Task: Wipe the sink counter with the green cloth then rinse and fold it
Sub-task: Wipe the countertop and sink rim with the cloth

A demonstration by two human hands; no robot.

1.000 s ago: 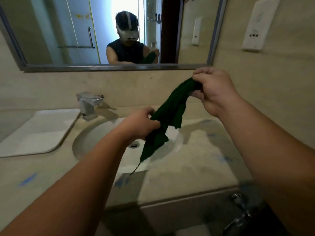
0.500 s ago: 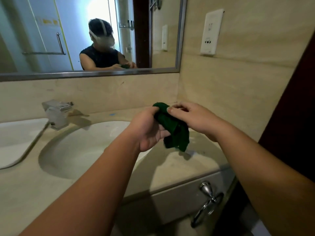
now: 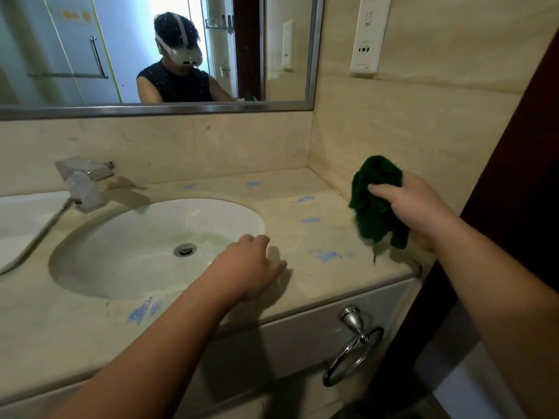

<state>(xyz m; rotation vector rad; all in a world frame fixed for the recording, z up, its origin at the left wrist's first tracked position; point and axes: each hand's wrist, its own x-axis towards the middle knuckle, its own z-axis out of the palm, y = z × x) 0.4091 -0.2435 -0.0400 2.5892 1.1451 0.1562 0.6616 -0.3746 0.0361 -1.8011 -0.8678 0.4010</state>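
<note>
Over the right end of the sink counter (image 3: 317,237), cloth bunched and ready to wipe.
The right hand (image 3: 414,210) grips the green cloth (image 3: 376,204) in curled fingers, hanging close above the stone; the left hand (image 3: 251,267) rests relaxed and empty by the basin (image 3: 136,237). Spreading the cloth flat before pressing would likely lift the blue smears (image 3: 328,255) best.
</note>
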